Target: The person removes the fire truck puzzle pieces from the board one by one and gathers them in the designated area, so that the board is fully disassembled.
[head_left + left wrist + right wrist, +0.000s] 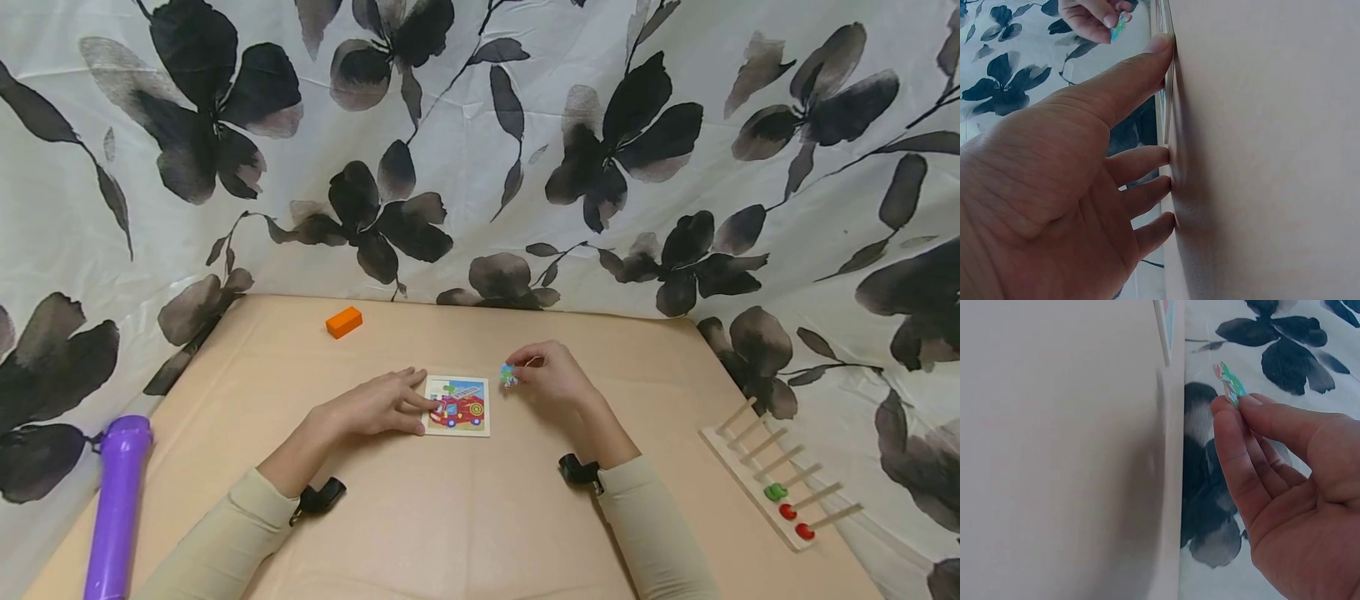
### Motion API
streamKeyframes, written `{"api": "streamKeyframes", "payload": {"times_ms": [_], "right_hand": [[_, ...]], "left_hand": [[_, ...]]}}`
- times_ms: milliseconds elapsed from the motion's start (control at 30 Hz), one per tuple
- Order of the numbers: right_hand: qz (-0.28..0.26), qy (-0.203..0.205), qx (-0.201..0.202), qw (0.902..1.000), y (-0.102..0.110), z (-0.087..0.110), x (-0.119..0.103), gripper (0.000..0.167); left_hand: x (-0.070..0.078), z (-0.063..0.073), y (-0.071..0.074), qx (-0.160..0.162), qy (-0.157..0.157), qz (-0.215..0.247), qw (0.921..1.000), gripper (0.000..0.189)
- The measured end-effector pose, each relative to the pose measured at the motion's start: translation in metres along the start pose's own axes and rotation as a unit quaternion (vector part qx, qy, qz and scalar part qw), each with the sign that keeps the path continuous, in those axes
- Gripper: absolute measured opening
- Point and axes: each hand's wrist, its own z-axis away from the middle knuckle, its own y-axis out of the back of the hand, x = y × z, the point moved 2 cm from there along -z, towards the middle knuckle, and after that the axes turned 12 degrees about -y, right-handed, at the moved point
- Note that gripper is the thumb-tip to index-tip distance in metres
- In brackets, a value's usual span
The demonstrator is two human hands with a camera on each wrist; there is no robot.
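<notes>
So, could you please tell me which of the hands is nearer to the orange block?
Left. The left hand is on the person's side of the orange block, slightly right of it; the right hand is farther right.

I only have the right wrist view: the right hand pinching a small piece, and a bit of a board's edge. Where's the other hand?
Observer: The left hand is touching the left side of the puzzle.
Operator: What's the main picture on it? I can't see the face.
Observer: A red truck.
Operator: Anything loose beyond the left hand?
Observer: Yes, an orange block.
</notes>
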Motion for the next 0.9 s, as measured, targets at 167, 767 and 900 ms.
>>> {"api": "streamKeyframes", "payload": {"times_ms": [167,767,900], "right_hand": [[-0.012,-0.005,-0.007,0.9999,0.005,-0.001,0.008,0.016],[-0.017,-0.004,-0.038,0.9991,-0.001,-0.008,0.02,0.013],[-0.023,-0.009,-0.06,0.9978,-0.004,-0.009,0.022,0.014]], "left_hand": [[0.001,0.0,0.0,0.001,0.003,0.004,1.0,0.051],[0.003,-0.001,0.0,0.001,-0.001,-0.001,1.0,0.051],[0.003,-0.001,0.0,0.0,0.0,-0.002,1.0,0.052]]}}
